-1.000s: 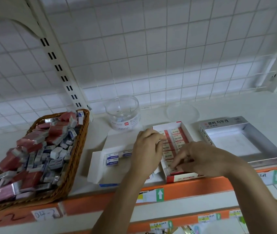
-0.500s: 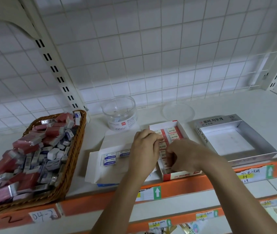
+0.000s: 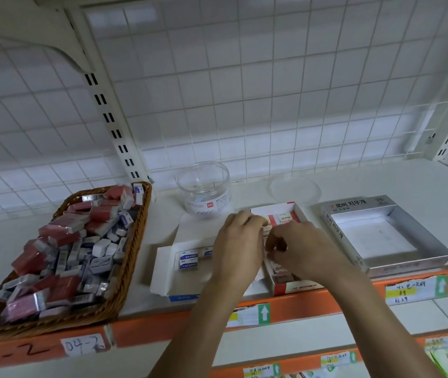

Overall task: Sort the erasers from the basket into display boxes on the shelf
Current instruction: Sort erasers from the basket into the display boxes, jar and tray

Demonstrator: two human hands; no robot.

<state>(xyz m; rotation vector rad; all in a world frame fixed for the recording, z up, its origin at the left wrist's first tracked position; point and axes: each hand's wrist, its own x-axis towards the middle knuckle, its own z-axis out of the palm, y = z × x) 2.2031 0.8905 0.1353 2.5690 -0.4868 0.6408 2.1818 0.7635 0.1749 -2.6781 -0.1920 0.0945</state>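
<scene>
The person's left hand (image 3: 237, 246) and right hand (image 3: 303, 253) are close together over the red box (image 3: 293, 289) on the shelf (image 3: 160, 227). Their fingers bend down into it, but nobody can tell if they hold an eraser. Most erasers (image 3: 67, 255) lie in the basket (image 3: 143, 214) on the left, and a few sit in the white box (image 3: 166, 271). To do this well, each eraser should probably go in flat, label up, snug beside the next one.

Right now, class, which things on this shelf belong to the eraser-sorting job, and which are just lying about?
Job: wicker basket, erasers, white box, red box, silver box, left hand, right hand.
Lying about: clear jar, round lid, price labels.
</scene>
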